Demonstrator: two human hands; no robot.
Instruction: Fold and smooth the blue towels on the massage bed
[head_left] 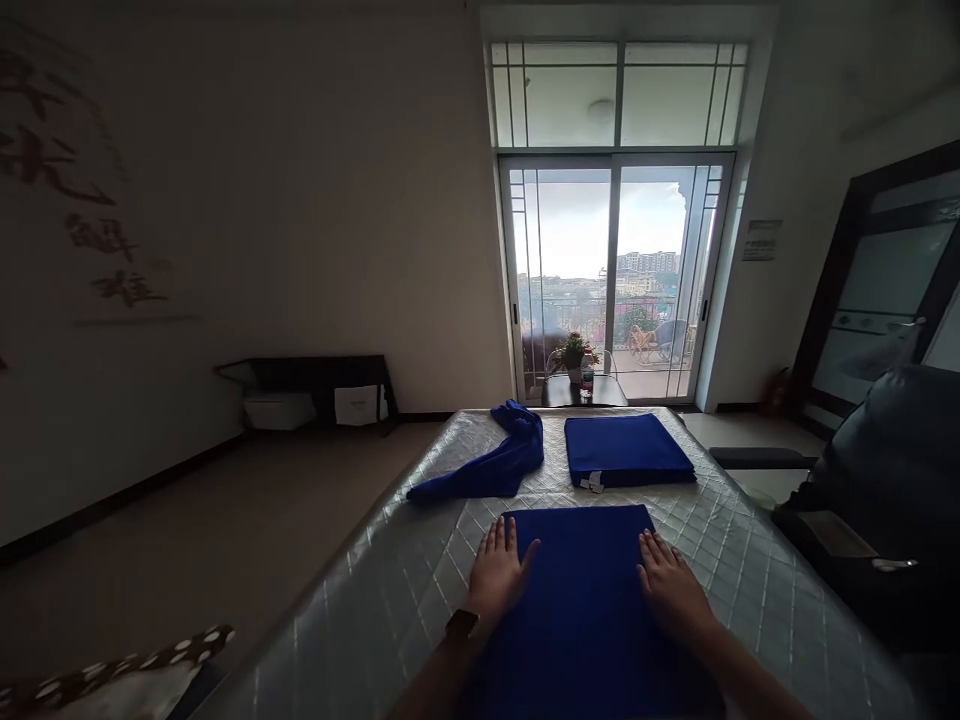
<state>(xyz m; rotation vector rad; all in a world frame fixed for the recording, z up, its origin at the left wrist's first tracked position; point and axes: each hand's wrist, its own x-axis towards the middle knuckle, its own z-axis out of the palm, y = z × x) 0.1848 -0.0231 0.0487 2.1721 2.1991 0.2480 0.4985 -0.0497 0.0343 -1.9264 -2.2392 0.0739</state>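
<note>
The left hand (498, 570) and right hand (671, 582) lie flat, fingers extended and gripping nothing, at opposite side edges of a flat blue cloth (577, 600). It rests on the near part of the mattress (757, 580), long axis pointing toward the mattress's far edge, near end dark and cut off. Farther up the mattress lie a folded blue stack (628, 445) and a crumpled blue cloth (517, 450), its folds hard to make out.

Dk rect. watch (463, 624) on L wrist (486, 607).
</note>
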